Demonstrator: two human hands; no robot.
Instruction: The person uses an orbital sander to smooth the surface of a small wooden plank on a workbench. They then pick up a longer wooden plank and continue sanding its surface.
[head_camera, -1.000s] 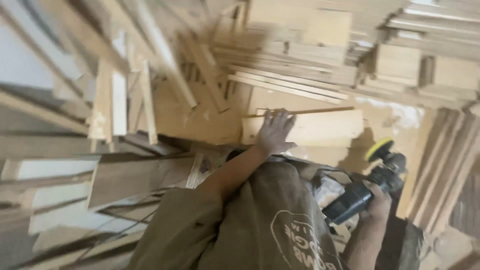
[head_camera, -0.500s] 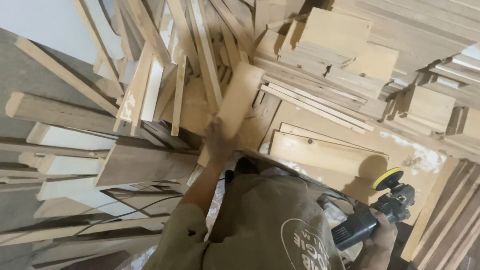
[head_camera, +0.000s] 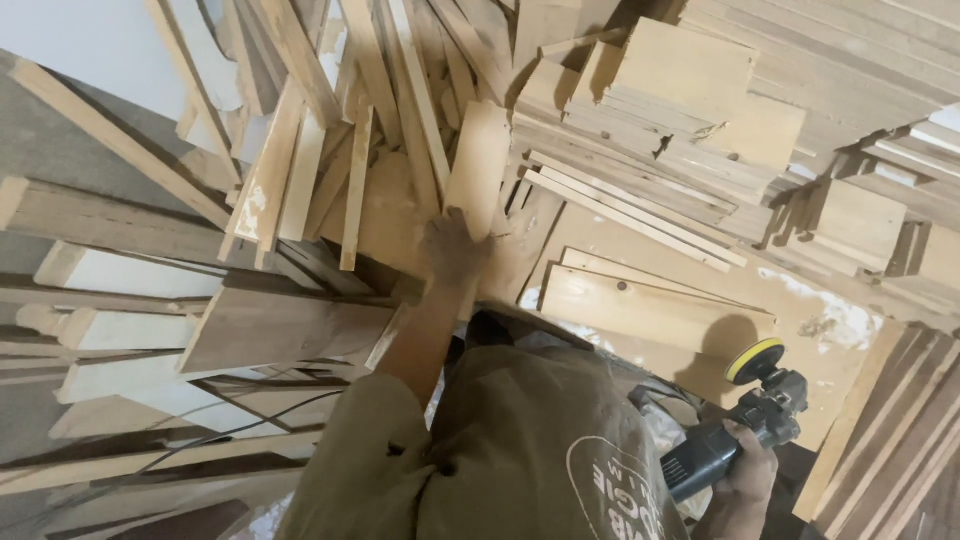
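My left hand (head_camera: 452, 245) is stretched out ahead of me, its fingers closed on the near end of a short pale wooden board (head_camera: 478, 170), which tilts up and away from me and leans into the heap of offcuts (head_camera: 330, 130). That heap fans out to the left and far side of the board: long thin strips, some with white paint on them, lying crossed over one another. Just right of the board, flat slabs and thin battens sit in a stepped stack of planks (head_camera: 660, 110), and nearer to me a wide light panel (head_camera: 650, 305) lies flat, close beside my forearm but apart from the hand. My right hand (head_camera: 745, 470) is down at the near right, clenched around the dark body of a power sander (head_camera: 735, 435), its round yellow-edged pad (head_camera: 755, 360) pointing up and away, clear of any wood. Darker boards (head_camera: 900, 440) stand at the far right edge of my view. On the left, broad grey-brown planks (head_camera: 280, 325) lie across the floor, and a thin dark cable (head_camera: 250, 420) trails over them toward me.
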